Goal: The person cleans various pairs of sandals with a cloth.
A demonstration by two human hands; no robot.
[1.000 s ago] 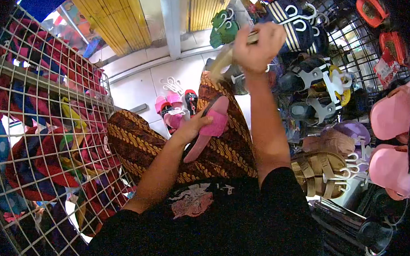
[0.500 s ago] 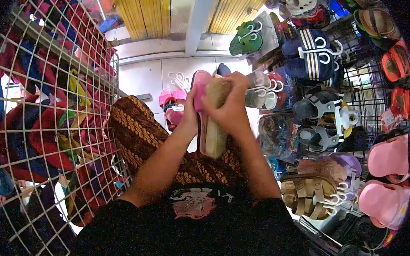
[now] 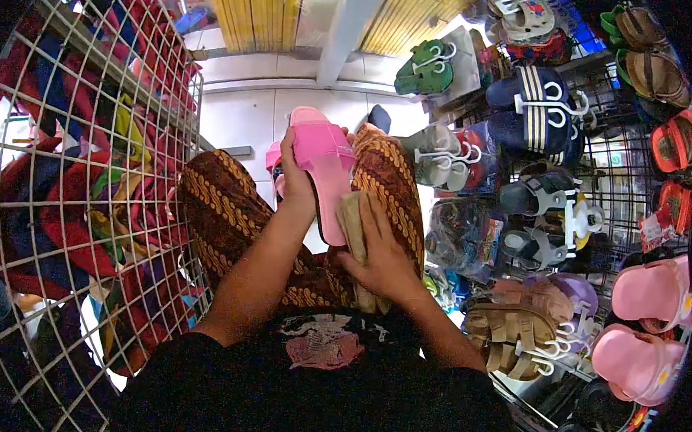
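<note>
to my left stood a white wire rack (image 3: 91, 105) stuffed with red and blue folded cloth. my knees, in brown batik trousers (image 3: 227, 217), spread out below me over the pale floor (image 3: 240, 130). my left hand (image 3: 294, 183) was closed round the edge of a pink sandal (image 3: 325, 167), holding it up on end with its sole towards me. just beside it, touching its lower end, a tan pad (image 3: 352, 216) lay on my right thigh, and my right hand (image 3: 381, 258) rested flat on it, fingers spread and pressing down; brush or cloth, i could not tell. further right hung green sandals (image 3: 425, 69), navy striped slides (image 3: 527, 100), brown strapped sandals (image 3: 513, 329) and pink clogs (image 3: 650, 290).
</note>
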